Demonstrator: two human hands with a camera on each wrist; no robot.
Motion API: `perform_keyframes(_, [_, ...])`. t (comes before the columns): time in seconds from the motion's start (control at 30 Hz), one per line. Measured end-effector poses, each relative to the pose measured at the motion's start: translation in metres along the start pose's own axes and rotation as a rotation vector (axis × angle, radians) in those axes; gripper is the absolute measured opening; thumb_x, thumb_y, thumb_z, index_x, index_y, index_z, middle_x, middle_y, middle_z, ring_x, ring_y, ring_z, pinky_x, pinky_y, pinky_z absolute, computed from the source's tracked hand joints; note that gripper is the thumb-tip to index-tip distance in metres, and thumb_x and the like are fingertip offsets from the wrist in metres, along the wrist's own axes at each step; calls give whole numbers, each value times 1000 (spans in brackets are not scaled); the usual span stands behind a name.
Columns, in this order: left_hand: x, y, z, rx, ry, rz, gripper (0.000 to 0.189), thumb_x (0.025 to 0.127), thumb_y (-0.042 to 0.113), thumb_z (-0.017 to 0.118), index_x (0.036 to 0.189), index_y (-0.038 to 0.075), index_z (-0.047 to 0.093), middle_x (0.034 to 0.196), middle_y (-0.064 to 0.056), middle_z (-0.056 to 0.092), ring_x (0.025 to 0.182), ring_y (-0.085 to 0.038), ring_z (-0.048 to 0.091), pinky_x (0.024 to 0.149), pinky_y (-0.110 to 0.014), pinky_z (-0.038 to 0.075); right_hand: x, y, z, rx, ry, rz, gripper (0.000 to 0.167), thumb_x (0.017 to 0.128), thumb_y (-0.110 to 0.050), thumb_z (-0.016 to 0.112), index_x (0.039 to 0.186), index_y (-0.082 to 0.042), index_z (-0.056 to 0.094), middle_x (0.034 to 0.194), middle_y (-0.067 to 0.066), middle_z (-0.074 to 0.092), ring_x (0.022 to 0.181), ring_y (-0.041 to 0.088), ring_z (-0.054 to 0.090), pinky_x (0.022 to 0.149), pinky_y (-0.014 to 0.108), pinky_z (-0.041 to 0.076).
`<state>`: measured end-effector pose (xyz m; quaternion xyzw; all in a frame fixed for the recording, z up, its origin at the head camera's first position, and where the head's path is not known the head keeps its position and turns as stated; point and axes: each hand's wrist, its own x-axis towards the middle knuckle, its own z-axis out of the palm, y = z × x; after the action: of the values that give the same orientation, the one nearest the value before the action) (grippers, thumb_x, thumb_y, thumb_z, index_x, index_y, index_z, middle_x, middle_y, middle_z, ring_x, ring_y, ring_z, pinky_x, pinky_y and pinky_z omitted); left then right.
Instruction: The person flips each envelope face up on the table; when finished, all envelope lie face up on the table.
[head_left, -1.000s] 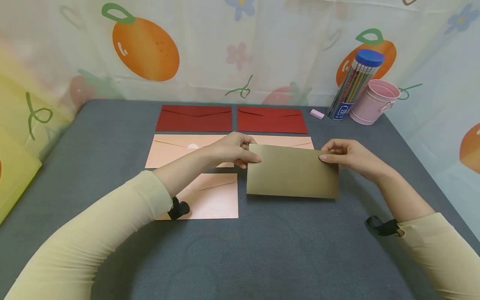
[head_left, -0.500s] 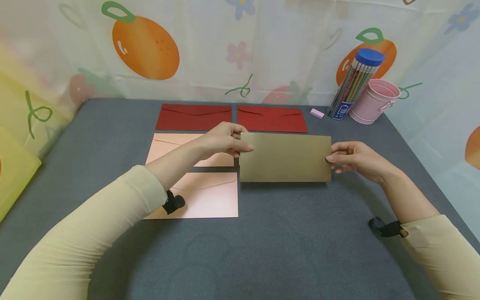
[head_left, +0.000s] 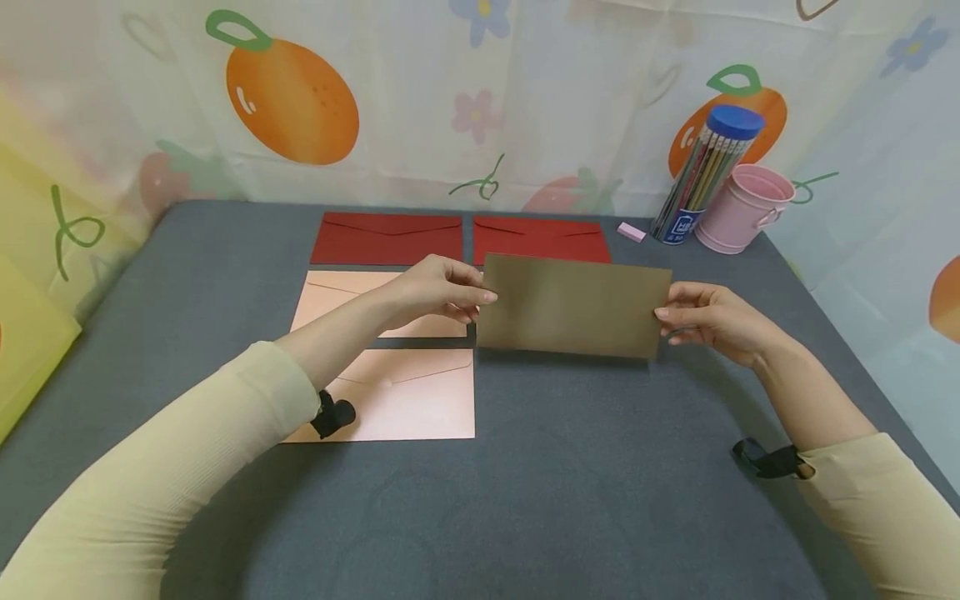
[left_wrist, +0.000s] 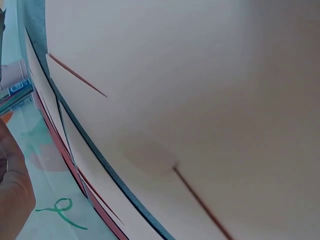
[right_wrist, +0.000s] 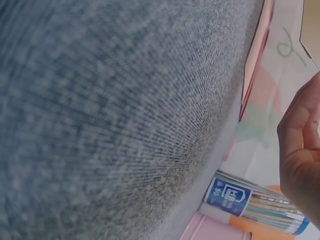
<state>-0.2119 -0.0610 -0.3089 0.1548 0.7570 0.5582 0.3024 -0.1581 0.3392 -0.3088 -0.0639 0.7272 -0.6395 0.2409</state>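
A plain gold-brown envelope-sized paper rectangle point(head_left: 573, 307) is held up in front of me, its broad face towards me and its right end slightly lower. My left hand point(head_left: 442, 292) pinches its left edge, thumb in front. At the opposite edge, my right hand point(head_left: 712, 321) pinches it between thumb and fingers. Below my left forearm lies a peach envelope point(head_left: 420, 400), flap side up. Another peach envelope point(head_left: 345, 287) lies behind it, partly covered by the left hand. In the right wrist view, the right hand point(right_wrist: 302, 145) shows beside a corner of the gold-brown paper point(right_wrist: 312, 30).
Two red envelopes, a left one point(head_left: 386, 239) and a right one point(head_left: 540, 228), lie along the back of the grey table point(head_left: 525, 517). At the back right stand a tube of pencils point(head_left: 701, 179), a pink bucket point(head_left: 746, 208) and a small pink eraser point(head_left: 632, 232). Printed curtains surround the table.
The gold-brown paper has moved away from me and slightly left, now overlapping the right red envelope in view. My right hand has shifted from its top right corner to its right edge.
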Motion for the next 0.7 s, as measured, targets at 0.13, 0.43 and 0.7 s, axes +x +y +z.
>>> perform_keyframes(0.13, [-3,-3,-4,4,-5,7,27,92,14,69,116,1,68,83,-3,71,81,-18,68,89,-36,60,-3,0,-1,62,7,-23,21,100,-1,51,94,-16,64,86,-5,70,79,9,71,72,24,61])
perform_keyframes(0.43, [-4,-3,-6,-49,28,26,32,94,13,67,123,-1,66,89,-2,74,78,-11,71,85,-31,62,-3,-2,2,33,86,-33,23,99,-3,54,89,-15,69,89,-7,69,83,7,68,77,25,60])
perform_keyframes(0.7, [-4,-1,-7,-137,60,13,31,95,7,64,124,-5,65,90,-3,77,82,-11,75,97,-39,56,-3,-4,8,90,166,-23,24,99,-5,56,87,-18,72,86,-7,68,79,8,67,75,25,60])
